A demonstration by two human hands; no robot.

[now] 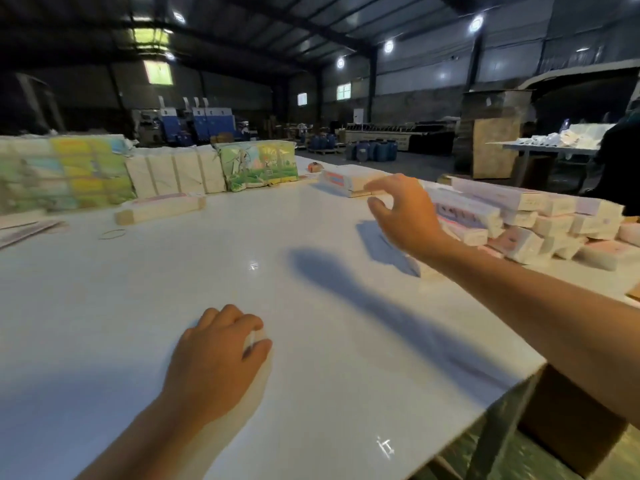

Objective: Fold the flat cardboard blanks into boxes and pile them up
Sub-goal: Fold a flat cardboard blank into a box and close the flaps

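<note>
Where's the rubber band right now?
The rubber band lies flat on the white table, far left in the head view, just in front of the long folded box.

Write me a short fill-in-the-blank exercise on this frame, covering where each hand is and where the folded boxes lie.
1. The left hand rests on the white ____.
2. The right hand is raised with its fingers spread, holding ____.
3. The heap of folded pale pink-and-white cardboard boxes lies on the person's ____ side.
4. The single long folded cardboard box lies alone, to the ____ of the right hand.

Missing words: table; nothing; right; left
</note>
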